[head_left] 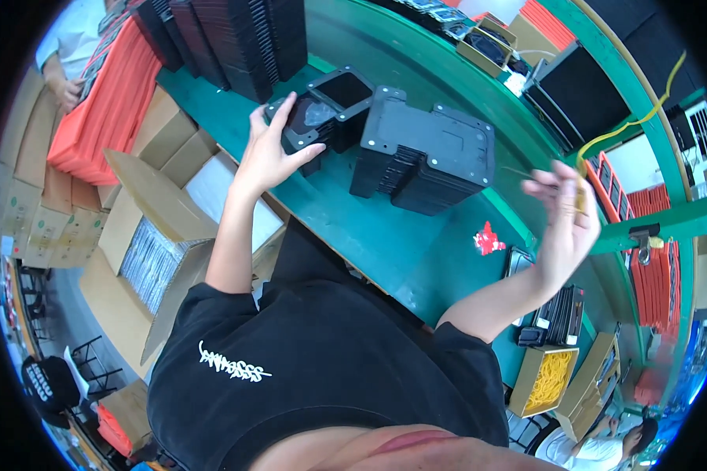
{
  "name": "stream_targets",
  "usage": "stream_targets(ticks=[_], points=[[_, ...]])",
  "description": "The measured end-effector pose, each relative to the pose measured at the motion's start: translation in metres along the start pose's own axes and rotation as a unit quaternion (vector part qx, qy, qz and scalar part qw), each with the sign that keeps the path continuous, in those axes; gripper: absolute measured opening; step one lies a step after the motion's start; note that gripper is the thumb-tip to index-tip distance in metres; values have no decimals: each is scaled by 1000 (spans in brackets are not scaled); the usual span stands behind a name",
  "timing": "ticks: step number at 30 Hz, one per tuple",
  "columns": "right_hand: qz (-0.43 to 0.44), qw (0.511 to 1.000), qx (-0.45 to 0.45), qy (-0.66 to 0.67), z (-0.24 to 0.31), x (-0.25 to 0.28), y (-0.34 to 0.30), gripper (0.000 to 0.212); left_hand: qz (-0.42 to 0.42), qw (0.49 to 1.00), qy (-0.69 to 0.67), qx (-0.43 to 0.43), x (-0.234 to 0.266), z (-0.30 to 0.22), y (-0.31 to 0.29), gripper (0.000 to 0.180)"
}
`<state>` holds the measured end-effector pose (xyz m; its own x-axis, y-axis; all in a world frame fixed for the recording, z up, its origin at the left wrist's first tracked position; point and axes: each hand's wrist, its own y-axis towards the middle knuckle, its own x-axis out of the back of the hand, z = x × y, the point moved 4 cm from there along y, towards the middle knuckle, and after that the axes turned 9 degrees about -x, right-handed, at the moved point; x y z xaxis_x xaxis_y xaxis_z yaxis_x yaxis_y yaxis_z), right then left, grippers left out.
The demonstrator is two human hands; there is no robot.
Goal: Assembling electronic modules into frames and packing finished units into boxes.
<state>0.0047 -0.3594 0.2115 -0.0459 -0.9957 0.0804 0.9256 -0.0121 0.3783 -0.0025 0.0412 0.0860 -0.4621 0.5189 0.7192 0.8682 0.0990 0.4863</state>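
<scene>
My left hand (269, 149), fingers and thumb spread, rests at the near left end of a black plastic housing (346, 88) with a dark square window. Its fingertips touch the edge of the housing. Just right of that housing stands a stack of black plastic plates (432, 141) with screw holes at the corners. My right hand (564, 216) is raised above the right side of the bench, closed around a thin pointed tool. A yellow cord (632, 122) runs up from this tool to the upper right; the fingers cover most of its body.
The green bench (346, 228) carries tall black stacks (236, 47) at the far left. A red-and-white patch (489, 239) lies on the right. An open carton (145, 267) stands left, beside orange trays (106, 118). A box of yellow bands (548, 381) sits lower right. Other people are nearby.
</scene>
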Motion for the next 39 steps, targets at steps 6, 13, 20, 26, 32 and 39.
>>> stream_targets(ticks=[6,13,20,26,32,39], points=[[392,890,148,-178,14,-63,-13,23,-102,974,-54,-195,35,-68,2,71],[17,996,27,-87,4,0,-10,26,-130,711,-636,-268,119,-142,-25,20],[-37,993,37,-106,-10,16,7,28,-120,689,-628,-341,172,-197,-76,9],[-28,990,25,-139,-15,16,8,31,-80,709,-626,-314,185,-189,-99,13],[-21,988,-3,-155,-31,19,22,33,-108,773,-529,-333,208,-184,-129,15],[-13,981,-50,-187,-53,38,35,35,-234,908,-180,-298,256,-121,-143,10]])
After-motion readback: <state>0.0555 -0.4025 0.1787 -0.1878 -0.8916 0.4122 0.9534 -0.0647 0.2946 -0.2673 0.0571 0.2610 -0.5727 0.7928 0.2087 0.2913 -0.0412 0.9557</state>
